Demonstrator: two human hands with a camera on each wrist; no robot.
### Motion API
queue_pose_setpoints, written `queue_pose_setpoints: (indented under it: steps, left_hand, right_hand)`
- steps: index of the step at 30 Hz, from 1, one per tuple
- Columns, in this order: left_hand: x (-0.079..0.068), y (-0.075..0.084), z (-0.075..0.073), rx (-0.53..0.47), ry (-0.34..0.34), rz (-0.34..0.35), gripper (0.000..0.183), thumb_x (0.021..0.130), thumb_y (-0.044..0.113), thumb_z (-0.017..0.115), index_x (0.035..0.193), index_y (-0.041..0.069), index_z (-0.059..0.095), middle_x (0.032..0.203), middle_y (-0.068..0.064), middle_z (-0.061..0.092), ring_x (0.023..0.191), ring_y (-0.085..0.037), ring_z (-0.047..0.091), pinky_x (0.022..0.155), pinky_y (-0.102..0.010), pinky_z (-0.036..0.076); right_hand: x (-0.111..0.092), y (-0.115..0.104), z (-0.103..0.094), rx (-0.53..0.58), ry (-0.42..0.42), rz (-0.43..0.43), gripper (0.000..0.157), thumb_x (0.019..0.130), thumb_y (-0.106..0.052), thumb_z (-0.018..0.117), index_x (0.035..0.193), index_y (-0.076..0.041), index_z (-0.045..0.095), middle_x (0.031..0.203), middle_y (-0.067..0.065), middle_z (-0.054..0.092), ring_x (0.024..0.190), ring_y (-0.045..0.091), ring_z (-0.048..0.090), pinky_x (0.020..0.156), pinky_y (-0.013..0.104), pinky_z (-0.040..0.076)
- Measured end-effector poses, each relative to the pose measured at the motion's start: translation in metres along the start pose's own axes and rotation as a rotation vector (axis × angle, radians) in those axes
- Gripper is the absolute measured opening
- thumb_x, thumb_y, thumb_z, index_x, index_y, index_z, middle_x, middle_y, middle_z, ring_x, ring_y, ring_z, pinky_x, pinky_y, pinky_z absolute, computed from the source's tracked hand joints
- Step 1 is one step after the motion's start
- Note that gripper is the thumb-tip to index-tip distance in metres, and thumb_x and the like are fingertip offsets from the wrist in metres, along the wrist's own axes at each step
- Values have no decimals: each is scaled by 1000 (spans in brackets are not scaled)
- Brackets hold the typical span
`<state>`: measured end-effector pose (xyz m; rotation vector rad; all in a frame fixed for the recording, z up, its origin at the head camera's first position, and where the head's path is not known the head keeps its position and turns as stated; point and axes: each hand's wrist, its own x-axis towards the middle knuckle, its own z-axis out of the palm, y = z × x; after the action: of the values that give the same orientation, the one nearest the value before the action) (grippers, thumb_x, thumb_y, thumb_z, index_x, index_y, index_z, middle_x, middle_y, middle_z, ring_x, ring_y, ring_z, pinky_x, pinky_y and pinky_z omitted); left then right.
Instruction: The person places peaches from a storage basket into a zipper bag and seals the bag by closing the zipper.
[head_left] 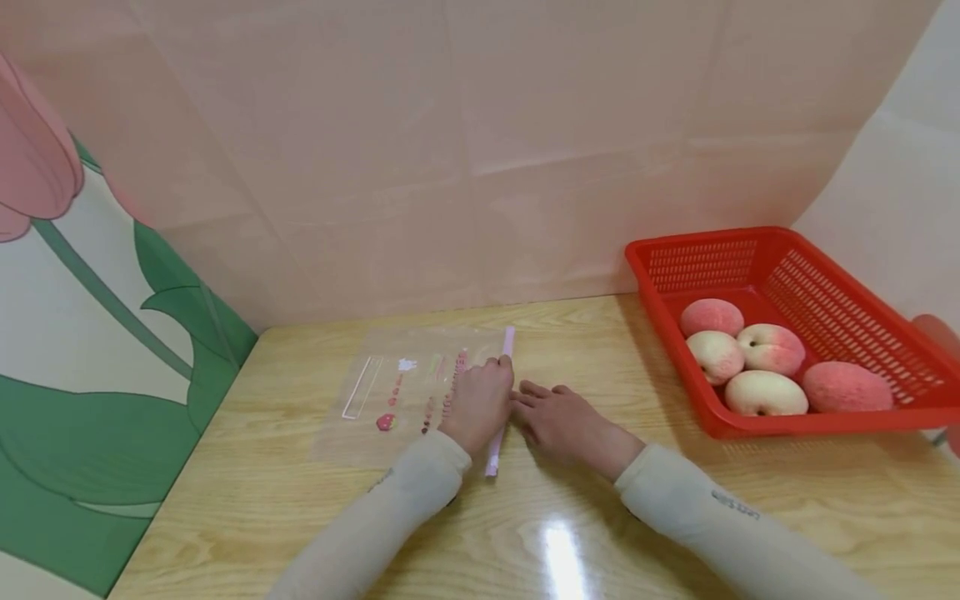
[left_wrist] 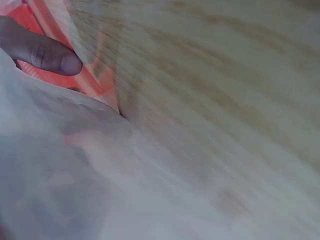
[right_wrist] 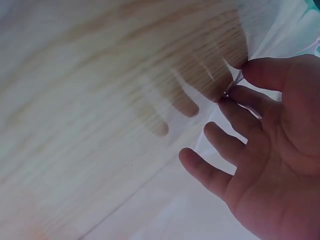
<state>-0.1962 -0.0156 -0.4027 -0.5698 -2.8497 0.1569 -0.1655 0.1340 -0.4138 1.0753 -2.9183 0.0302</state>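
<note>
A clear plastic zip bag [head_left: 412, 398] with strawberry prints lies flat on the table, its lavender strip [head_left: 493, 463] along the right edge. My left hand [head_left: 483, 400] lies over that edge, fingers curled, and grips the bag at the strip. In the left wrist view the left thumb [left_wrist: 52, 56] shows beside sheer film; the other fingers are hidden. Just right of the strip is my right hand [head_left: 566, 423], its fingertips close to the left hand. The right wrist view shows the right thumb and forefinger pinching the film's edge, the other fingers spread.
To the right stands a red plastic basket [head_left: 825, 423] holding several peaches [head_left: 767, 393], some pink and some pale. The wood-grain table [head_left: 247, 500] meets a pinkish covered wall [head_left: 360, 167] at the back. A tulip-print panel [head_left: 82, 425] borders its left side.
</note>
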Motion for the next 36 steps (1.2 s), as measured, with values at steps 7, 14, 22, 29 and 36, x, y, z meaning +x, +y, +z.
queue_pose_setpoints:
  steps: [7, 14, 22, 29, 36]
  left_hand:
    - [0, -2, 1, 14, 0, -51, 28, 90, 24, 70, 110, 6, 63, 94, -6, 69, 74, -19, 69, 60, -34, 58]
    - [1, -18, -12, -103, -171, -151, 26, 92, 29, 63, 96, 4, 70, 96, -10, 68, 86, -24, 67, 73, -38, 60]
    - [2, -47, -19, -534, -128, -267, 23, 94, 13, 55, 73, 7, 61, 76, -9, 62, 65, -23, 56, 58, -32, 48]
    - [-6, -56, -18, -744, -63, -316, 15, 87, 8, 62, 97, 4, 72, 85, -8, 69, 66, -16, 56, 55, -25, 46]
    - [-16, -53, -18, -545, -197, -281, 17, 88, 19, 65, 96, 4, 67, 88, -11, 69, 71, -22, 60, 62, -34, 50]
  right_hand:
    - [-2, -4, -1, 1, 42, -11, 37, 101, -19, 52, 138, -12, 57, 143, 5, 59, 133, 31, 55, 94, 54, 53]
    - [-2, -6, -2, 2, 46, -11, 37, 103, -20, 51, 138, -11, 58, 142, 6, 60, 131, 31, 57, 92, 53, 53]
    - [-2, -6, -1, -6, 1, 6, 38, 104, -21, 46, 139, -11, 56, 146, 4, 57, 133, 30, 54, 95, 52, 52]
    - [-6, -10, -3, -77, 50, -3, 35, 101, -14, 50, 134, -9, 59, 141, 5, 60, 127, 29, 59, 91, 49, 55]
    - [-11, -14, -1, -150, 144, -35, 31, 96, -10, 56, 127, -9, 62, 133, 4, 65, 118, 27, 63, 82, 45, 57]
